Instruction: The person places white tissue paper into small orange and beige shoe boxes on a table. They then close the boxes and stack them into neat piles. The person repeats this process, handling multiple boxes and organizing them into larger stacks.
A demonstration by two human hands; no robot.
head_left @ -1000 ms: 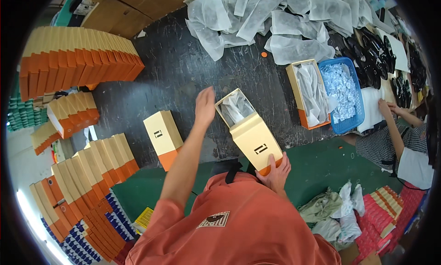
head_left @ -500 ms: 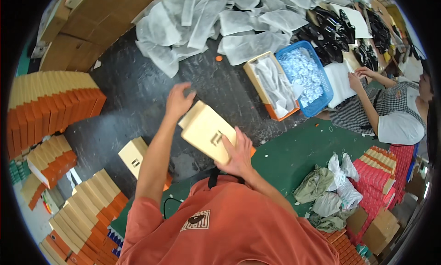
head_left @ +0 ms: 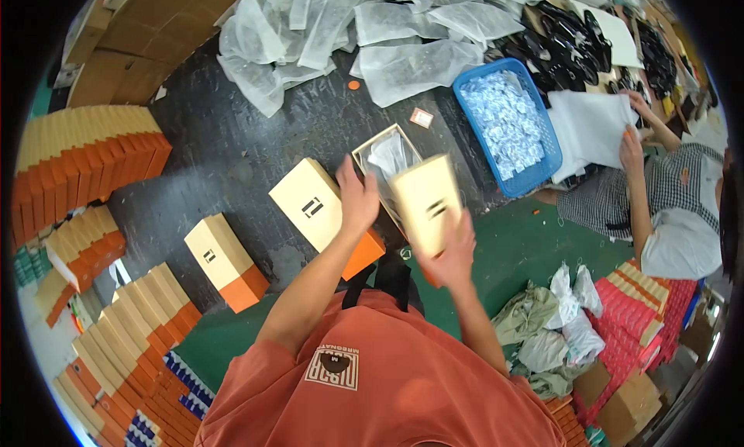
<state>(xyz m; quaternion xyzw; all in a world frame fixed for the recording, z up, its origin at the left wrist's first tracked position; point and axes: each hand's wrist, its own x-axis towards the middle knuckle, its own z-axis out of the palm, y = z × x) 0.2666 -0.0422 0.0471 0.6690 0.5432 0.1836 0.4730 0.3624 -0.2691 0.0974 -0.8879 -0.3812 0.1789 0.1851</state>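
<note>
My left hand [head_left: 359,196] is at the left wall of an open shoe box [head_left: 408,146], its fingers stretched out along the edge. White tissue [head_left: 389,155] shows inside that box. My right hand [head_left: 451,251] grips a cream shoe box lid [head_left: 427,196], slightly blurred, tilted over the open box's right side and hiding part of it. Left of the open box lies a closed cream and orange shoe box [head_left: 306,203], partly behind my left forearm. Another closed shoe box [head_left: 217,253] lies farther left.
A blue basket [head_left: 556,158] of small pale packets stands right of the open box. A small card [head_left: 421,118] lies beyond it. White sheets [head_left: 418,67] cover the far side. Stacked shoe boxes [head_left: 101,156] line the left. A co-worker [head_left: 643,191] handles white sheeting at right.
The open box has come left toward me, away from the basket. My right hand has left the closed box and now holds a lid. My left hand has moved right. The small card has come into sight.
</note>
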